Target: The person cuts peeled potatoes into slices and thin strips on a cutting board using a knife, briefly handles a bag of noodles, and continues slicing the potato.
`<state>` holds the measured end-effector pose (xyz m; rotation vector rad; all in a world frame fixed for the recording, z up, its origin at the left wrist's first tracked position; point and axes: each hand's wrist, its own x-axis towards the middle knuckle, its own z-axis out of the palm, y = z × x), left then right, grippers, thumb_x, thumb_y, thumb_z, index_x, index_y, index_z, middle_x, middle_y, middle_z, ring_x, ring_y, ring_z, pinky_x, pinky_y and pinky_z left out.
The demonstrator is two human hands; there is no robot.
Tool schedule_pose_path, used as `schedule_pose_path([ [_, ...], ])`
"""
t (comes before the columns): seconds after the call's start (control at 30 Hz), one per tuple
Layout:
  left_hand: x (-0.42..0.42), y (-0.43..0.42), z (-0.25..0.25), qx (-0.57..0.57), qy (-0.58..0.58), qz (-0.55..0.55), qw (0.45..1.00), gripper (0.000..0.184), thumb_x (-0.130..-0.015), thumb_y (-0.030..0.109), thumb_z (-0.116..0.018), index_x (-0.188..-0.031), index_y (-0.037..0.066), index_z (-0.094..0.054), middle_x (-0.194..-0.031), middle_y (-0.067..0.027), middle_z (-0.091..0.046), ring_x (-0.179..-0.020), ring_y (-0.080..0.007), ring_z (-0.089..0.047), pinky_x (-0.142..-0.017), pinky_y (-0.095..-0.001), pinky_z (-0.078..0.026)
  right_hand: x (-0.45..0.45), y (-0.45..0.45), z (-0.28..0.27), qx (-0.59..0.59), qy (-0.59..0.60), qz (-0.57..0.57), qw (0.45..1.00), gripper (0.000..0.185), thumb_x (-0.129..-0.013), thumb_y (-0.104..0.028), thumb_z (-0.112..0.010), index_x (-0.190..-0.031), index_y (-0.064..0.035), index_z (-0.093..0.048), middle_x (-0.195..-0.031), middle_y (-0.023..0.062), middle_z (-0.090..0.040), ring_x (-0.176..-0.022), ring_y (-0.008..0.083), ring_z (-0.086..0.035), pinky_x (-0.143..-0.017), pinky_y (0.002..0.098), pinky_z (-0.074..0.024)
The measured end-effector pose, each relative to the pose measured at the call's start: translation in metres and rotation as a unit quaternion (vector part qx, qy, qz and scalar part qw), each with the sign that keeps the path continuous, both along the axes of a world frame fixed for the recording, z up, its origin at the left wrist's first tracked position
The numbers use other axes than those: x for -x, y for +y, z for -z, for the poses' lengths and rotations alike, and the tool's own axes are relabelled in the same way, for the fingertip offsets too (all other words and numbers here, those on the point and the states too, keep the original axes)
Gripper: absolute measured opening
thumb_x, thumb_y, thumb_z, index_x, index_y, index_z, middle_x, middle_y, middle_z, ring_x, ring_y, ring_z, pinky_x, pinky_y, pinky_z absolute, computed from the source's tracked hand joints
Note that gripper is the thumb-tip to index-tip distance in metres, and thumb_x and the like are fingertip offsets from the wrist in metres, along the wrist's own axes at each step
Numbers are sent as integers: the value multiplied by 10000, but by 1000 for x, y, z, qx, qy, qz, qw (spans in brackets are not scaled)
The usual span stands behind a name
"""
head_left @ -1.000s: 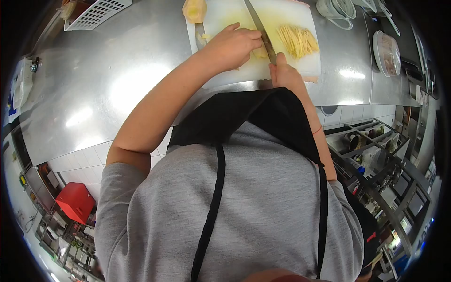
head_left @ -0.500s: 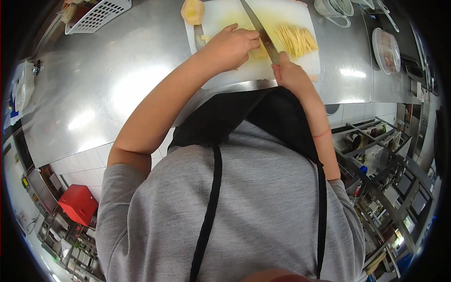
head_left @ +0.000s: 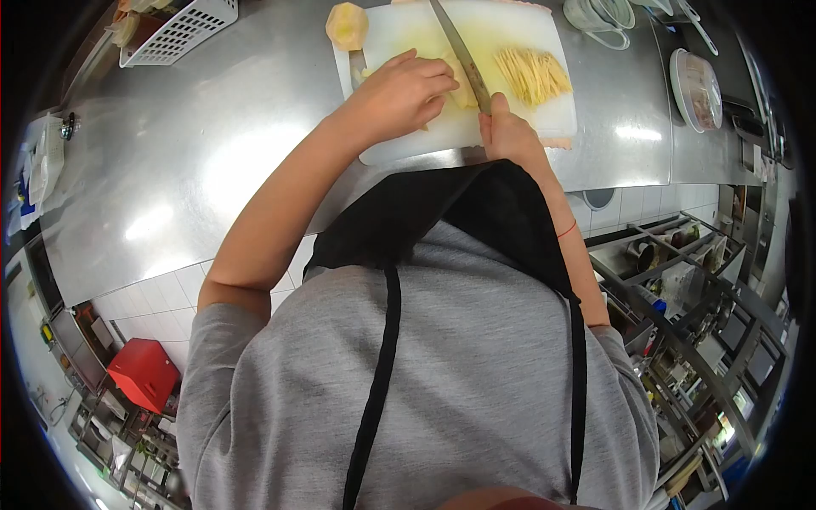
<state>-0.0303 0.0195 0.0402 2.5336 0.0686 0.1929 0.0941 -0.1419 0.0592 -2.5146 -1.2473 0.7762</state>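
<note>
My right hand (head_left: 512, 136) is wrapped round the handle of a long kitchen knife (head_left: 464, 59). Its blade points away from me over the white cutting board (head_left: 476, 146). Just left of the blade, my left hand (head_left: 410, 95) has its fingers bent over pale yellow vegetable slices (head_left: 463, 95), partly hidden under the fingertips. Thin yellow vegetable strips (head_left: 533, 76) lie in a pile right of the knife. A peeled, pale yellow vegetable with a flat cut face, possibly a potato (head_left: 347, 27), sits at the board's far left corner.
The board rests on a steel counter (head_left: 212, 102). A white plastic basket (head_left: 191, 32) stands at the far left. Clear jugs (head_left: 599, 17) and a round lidded plastic container (head_left: 697, 91) are on the right. Below the counter are a red box (head_left: 144, 374) and metal racks (head_left: 680, 280).
The knife and my right hand have shifted slightly left. My left hand has also moved a little left, and its fingers now sit a bit away from the blade.
</note>
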Motion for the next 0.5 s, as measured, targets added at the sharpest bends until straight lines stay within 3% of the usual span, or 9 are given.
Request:
schedule_pose_path([
  [0.2, 5, -5, 15, -28, -23, -6, 999, 342, -911, 247, -526, -1215, 94, -552, -1263, -67, -531, -1193, -254, -494, -1119, -501, -253, -1, 1, 0, 7, 1, -10, 1000, 224, -935, -201, -421, -965, 19, -390, -804, 323, -612, -792, 494, -597, -740, 556, -456],
  [0.37, 1, -3, 21, -42, -17, 3, 999, 363, -897, 264, -537, -1219, 98, -537, -1281, -64, -516, -1216, -242, -476, -1127, -508, -228, -7, -3, -24, -6, 4, -44, 999, 231, -938, -200, -413, -948, 31, -412, -810, 314, -617, -801, 489, -597, -737, 545, -460],
  [0.5, 0, -3, 22, -40, -31, -3, 999, 342, -882, 254, -550, -1184, 93, -547, -1261, -64, -527, -1206, -242, -482, -1125, -511, -230, -6, -8, -42, 57, -15, -48, 997, 238, -939, -204, -415, -953, 34, -422, -816, 312, -618, -819, 483, -599, -738, 537, -463],
])
